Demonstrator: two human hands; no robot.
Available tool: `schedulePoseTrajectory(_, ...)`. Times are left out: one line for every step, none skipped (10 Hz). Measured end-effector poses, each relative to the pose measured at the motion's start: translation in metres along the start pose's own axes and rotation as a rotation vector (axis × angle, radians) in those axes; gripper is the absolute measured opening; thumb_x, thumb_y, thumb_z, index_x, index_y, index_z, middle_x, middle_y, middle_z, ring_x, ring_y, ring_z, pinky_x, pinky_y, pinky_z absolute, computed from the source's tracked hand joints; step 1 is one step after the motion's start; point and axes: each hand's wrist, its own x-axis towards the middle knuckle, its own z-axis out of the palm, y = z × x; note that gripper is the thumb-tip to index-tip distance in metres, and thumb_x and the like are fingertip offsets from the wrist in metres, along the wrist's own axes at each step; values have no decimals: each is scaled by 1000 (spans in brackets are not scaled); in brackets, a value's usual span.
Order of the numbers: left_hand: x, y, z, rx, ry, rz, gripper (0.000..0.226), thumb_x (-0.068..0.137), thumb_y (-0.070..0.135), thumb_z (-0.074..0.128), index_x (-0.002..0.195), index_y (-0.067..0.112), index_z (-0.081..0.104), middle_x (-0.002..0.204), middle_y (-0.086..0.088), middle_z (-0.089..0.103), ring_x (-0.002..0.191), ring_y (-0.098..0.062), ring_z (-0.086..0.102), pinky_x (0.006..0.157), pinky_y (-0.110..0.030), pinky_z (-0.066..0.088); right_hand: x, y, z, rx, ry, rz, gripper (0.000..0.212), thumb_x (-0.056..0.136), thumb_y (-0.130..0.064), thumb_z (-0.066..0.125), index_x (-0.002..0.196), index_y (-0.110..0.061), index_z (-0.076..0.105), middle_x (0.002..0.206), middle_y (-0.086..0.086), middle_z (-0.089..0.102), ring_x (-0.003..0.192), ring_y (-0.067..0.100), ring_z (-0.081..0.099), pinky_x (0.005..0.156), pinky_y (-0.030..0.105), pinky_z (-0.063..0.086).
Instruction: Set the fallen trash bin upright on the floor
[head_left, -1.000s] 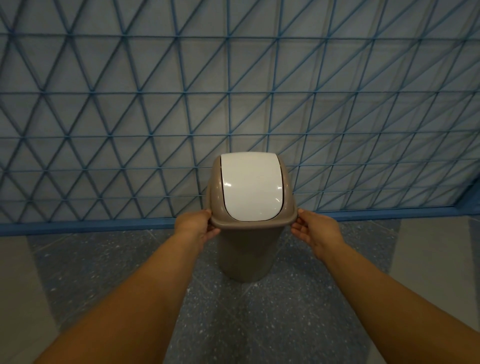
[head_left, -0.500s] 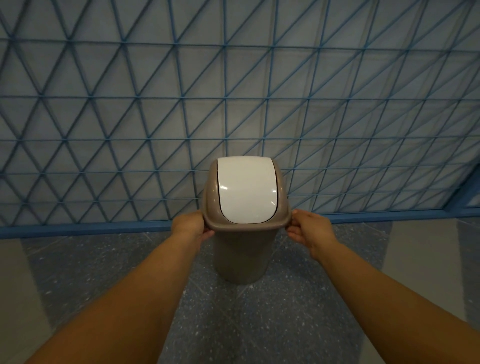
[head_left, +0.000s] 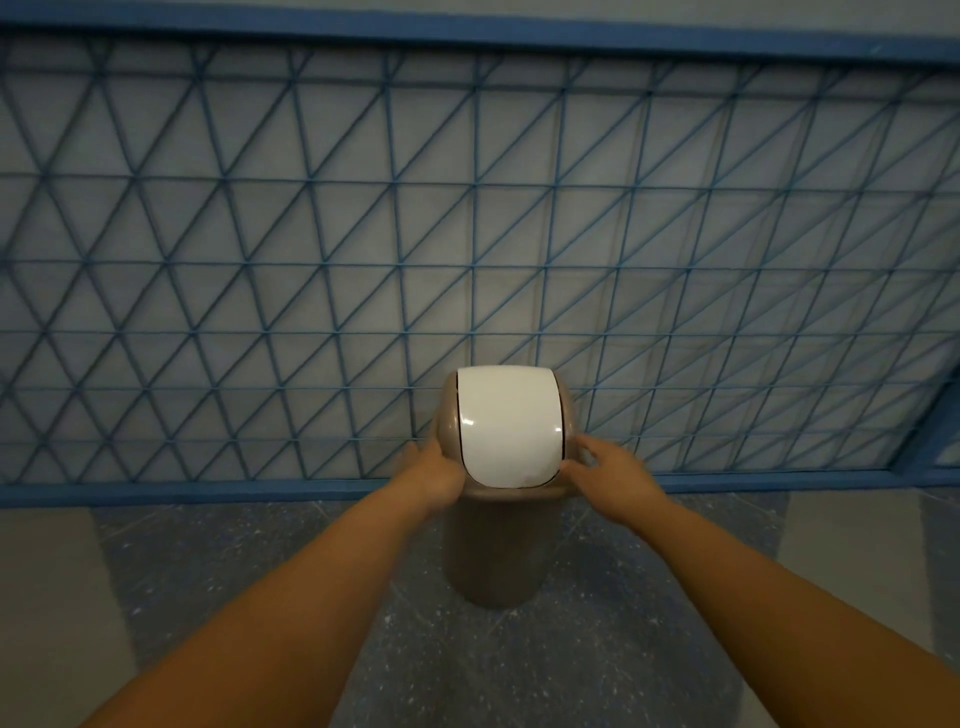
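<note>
A taupe trash bin (head_left: 493, 551) with a white swing lid (head_left: 509, 426) stands upright on the speckled floor, close to the blue lattice wall. My left hand (head_left: 434, 475) lies against the left side of the lid housing, fingers stretched out and blurred. My right hand (head_left: 605, 478) is at the right side, fingers spread apart, with the thumb near the lid's rim. Neither hand is closed around the bin.
A wall panel with a blue triangular lattice (head_left: 322, 265) rises right behind the bin, with a blue base rail (head_left: 208, 491) along the floor. Dark speckled floor (head_left: 571, 649) lies in front, with lighter grey floor strips (head_left: 47, 597) to both sides.
The view has tilted up and pulled back, so the bin sits lower and smaller in it. Both hands have loosened from their grip on the lid rim, and the fingers have spread.
</note>
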Motion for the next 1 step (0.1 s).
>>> schedulePoseTrajectory(-11,4,-7,348,76,12,69,90,33,41,151,13,16,159,-20,10,147,-37,6,119,-51,13,-4,-17,-6,-164,-82,-103,50,88,-31,56,135,-16,46,137,12,52,110,20,51,91,29,42)
